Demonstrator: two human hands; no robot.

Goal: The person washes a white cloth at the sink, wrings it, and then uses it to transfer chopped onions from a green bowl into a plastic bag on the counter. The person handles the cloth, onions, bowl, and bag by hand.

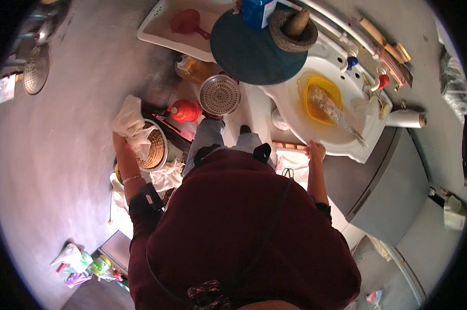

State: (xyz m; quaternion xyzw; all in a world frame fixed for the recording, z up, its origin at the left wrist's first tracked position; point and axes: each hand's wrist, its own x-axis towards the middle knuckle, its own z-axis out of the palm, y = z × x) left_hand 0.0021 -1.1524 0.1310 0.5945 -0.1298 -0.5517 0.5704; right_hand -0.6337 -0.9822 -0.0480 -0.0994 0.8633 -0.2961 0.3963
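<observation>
On the left side, my left hand (119, 140) grips a thin whitish cloth (129, 116), which hides most of the fingers. The cloth hangs over a coiled woven basket (156, 146) set inside a pale round basin (165, 155). My right hand (315, 151) has its fingers curled in, close by the front rim of a white sink (340, 149). Whether it touches the rim is not clear. In the sink, a whole fish (328, 104) lies across a yellow plastic basket (308, 91), its tail pointing past the basket's edge.
A round dark board (253, 58) bears a stone mortar (277, 33) with a pestle (298, 21). On the floor stand a perforated metal steamer pot (220, 95), a red bottle (186, 111) and an oil jug (192, 69). A grey cabinet (396, 193) is at the right.
</observation>
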